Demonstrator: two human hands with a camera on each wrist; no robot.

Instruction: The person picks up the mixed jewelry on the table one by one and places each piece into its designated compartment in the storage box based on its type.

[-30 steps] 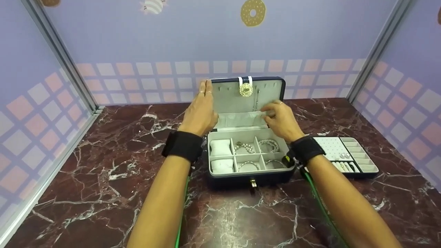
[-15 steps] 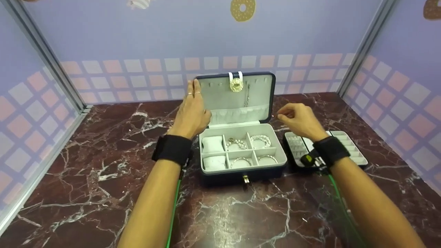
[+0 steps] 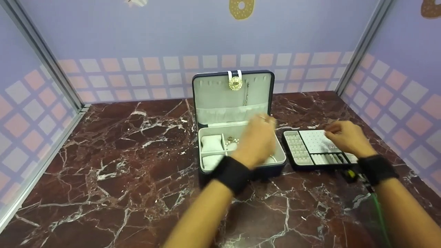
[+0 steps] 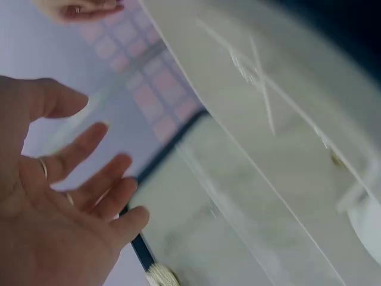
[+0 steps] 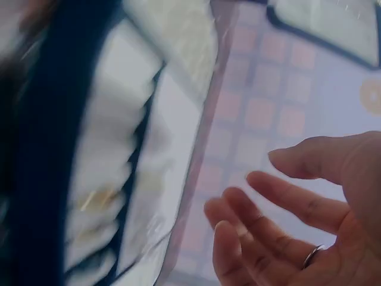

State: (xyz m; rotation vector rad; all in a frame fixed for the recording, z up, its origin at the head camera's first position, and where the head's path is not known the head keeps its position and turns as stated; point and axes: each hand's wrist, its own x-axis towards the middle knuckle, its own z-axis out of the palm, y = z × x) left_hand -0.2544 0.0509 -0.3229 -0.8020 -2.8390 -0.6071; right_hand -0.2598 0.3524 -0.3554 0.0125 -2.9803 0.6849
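Note:
An open navy jewelry box [image 3: 199,151] stands mid-table, its pale-lined lid [image 3: 215,93] upright. My left hand [image 3: 256,141], blurred by motion, passes over the box and hides its right-hand compartments; in the left wrist view its fingers [image 4: 71,161] are loosely spread around nothing. A beaded bracelet [image 3: 231,141] shows beside two white cushions [image 3: 212,143]. Over the right part of the jewelry tray [image 3: 313,139] is my right hand [image 3: 349,137]. The right wrist view shows its fingers [image 5: 280,238] relaxed, holding nothing. Rings fill a slotted section of the tray.
A thin necklace [image 3: 246,96] hangs inside the lid, near the ornate gold clasp [image 3: 235,83]. Dark red marbled table [image 3: 120,155] surrounds the box. Tiled lilac walls [image 3: 155,41] enclose the back and sides. A green cable [image 3: 380,213] runs along the right forearm.
My left hand has let go of the lid's left edge and swung right over the box. The right hand has left the lid's pocket and moved right to the tray. The lid stays upright.

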